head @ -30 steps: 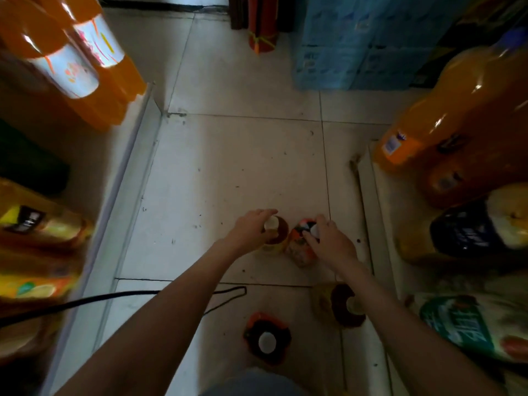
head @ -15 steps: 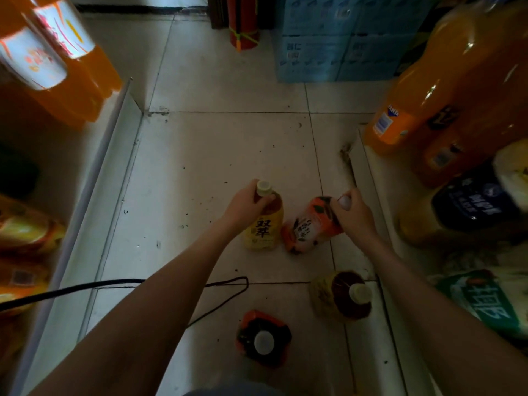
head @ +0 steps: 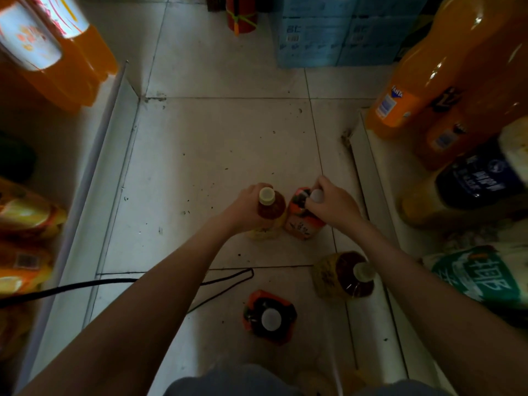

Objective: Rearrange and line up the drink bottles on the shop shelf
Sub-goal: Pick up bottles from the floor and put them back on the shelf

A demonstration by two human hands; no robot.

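Down on the tiled floor between the shelves, the left hand has its fingers curled round the neck of a yellow-label tea bottle. The right hand grips the cap end of an orange-label bottle just beside it at 3 o'clock. Another tea bottle stands at 5 o'clock and a white-capped orange bottle at 6.

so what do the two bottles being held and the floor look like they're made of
Tea bottle in the left hand: likely clear plastic, brown drink showing through, matt cream cap. Orange-wrapped bottle in the right hand: probably plastic, under a printed film label. Floor: pale tiles, seemingly ceramic, with grout lines.
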